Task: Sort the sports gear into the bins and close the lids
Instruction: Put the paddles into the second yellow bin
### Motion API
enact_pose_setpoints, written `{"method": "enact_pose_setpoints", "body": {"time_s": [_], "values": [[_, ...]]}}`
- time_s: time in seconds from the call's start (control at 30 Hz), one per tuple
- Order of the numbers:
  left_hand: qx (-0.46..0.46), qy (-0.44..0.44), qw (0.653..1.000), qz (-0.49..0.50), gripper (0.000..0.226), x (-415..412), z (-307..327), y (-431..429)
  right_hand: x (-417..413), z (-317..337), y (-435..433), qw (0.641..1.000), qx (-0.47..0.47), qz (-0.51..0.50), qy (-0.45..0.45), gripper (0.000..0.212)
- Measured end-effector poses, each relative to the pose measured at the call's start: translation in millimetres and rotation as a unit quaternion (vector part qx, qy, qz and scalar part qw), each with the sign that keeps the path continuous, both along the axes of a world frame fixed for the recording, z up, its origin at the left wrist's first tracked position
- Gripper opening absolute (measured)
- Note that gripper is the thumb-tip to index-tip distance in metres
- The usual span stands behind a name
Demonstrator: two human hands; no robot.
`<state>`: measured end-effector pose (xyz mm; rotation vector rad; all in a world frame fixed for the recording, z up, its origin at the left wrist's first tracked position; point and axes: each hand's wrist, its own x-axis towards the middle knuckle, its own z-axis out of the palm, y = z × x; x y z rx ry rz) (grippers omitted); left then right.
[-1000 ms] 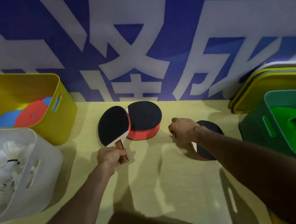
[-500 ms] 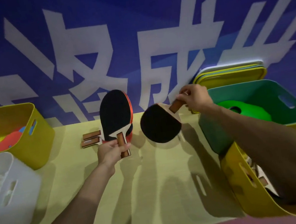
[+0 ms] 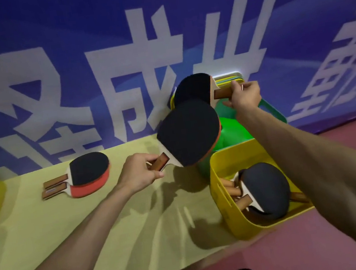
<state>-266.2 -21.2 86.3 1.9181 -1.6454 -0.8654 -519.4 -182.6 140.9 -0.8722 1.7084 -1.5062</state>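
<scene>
table (image 3: 95, 235) bears two stacked paddles (image 3: 90, 171) | yellow bin (image 3: 222, 197) (at our right) holds more | our left hand (image 3: 139, 173) clasps low paddle (image 3: 189, 133) by its handle, beside that bin | our right hand (image 3: 246, 95) clasps high paddle (image 3: 193, 87) over green bin (image 3: 274, 111)

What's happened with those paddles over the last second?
Both held paddles came up off the table. The left hand carried the left-hand paddle right, toward the yellow bin; the right hand raised the right-hand paddle up by the green bin. Both kept their grip on the handles. The stacked paddles stayed on the table.
</scene>
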Motion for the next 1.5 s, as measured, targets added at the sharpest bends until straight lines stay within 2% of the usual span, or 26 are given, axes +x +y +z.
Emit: {"method": "enact_pose_setpoints", "body": {"time_s": [0.1, 0.23, 0.43, 0.53, 0.63, 0.73, 0.87, 1.0, 1.13, 1.3, 1.37, 1.5], "values": [[-0.022, -0.11, 0.99, -0.082, 0.039, -39, 2, -8, -42, 5, 2, 1.0, 0.01, -0.021, -0.014, 0.023], [-0.063, -0.217, 0.956, -0.189, 0.027, -92, 4, -15, -89, 13, 10, 0.999, 0.017, -0.041, -0.007, 0.02], [-0.092, -0.284, 0.913, -0.277, 0.018, -149, 1, -23, -145, -6, 22, 0.998, 0.03, -0.038, -0.042, 0.028], [-0.081, -0.328, 0.886, -0.316, 0.022, -170, -3, -28, -172, -19, 30, 0.997, 0.045, -0.032, -0.06, 0.028], [-0.068, -0.361, 0.862, -0.35, 0.025, -188, -11, -31, -202, -31, 38, 0.997, 0.066, -0.017, -0.041, 0.028], [-0.057, -0.369, 0.851, -0.369, 0.024, -201, -23, -35, -230, -46, 45, 0.995, 0.093, 0.018, -0.005, 0.03], [-0.037, -0.334, 0.875, -0.347, 0.025, -203, -38, -48, -246, -66, 55, 0.986, 0.147, 0.068, 0.041, 0.03], [-0.064, -0.322, 0.887, -0.323, 0.034, -204, -47, -54, -243, -80, 60, 0.97, 0.201, 0.128, 0.058, 0.029], [-0.067, -0.281, 0.916, -0.28, 0.038, -199, -49, -59, -233, -88, 60, 0.949, 0.24, 0.175, 0.104, 0.026], [-0.076, -0.222, 0.938, -0.254, 0.035, -190, -47, -63, -226, -89, 58, 0.929, 0.266, 0.187, 0.18, 0.029], [-0.089, -0.201, 0.944, -0.248, 0.032, -188, -46, -64, -228, -92, 58, 0.905, 0.292, 0.2, 0.235, 0.031], [-0.132, -0.172, 0.949, -0.23, 0.027, -189, -43, -66, -231, -95, 63, 0.815, 0.335, 0.263, 0.393, 0.027]]}}
